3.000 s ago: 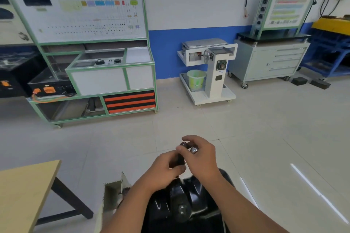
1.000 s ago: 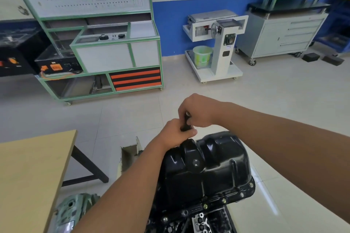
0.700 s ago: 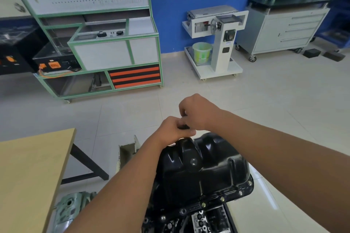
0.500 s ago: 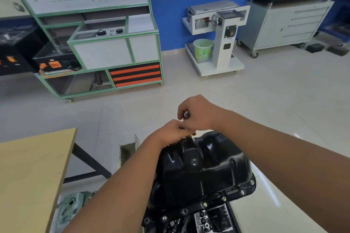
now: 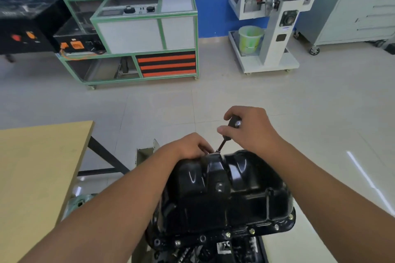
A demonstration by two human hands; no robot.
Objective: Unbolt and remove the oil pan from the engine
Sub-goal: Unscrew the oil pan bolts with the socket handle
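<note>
A glossy black oil pan [image 5: 226, 194] sits on top of the engine [image 5: 213, 250], with several bolts along its near flange. My right hand [image 5: 248, 128] grips the dark handle of a driver tool [image 5: 226, 136] just beyond the pan's far edge. The tool's thin shaft slants down and left to that far edge. My left hand [image 5: 188, 147] rests at the far edge with its fingers curled at the shaft's lower end. The tool tip and the far bolts are hidden behind the pan.
A wooden table [image 5: 36, 177] stands at the left. A green-framed training bench [image 5: 132, 28] is at the back left. A white machine cart [image 5: 269, 28] with a green bucket [image 5: 250, 38] and a grey drawer cabinet [image 5: 359, 17] stand at the back right. Pale tiled floor [image 5: 299, 113] lies between.
My right hand has lifted up and to the right, away from my left hand, so the tool's handle and shaft now show. The view has tilted lower over the pan.
</note>
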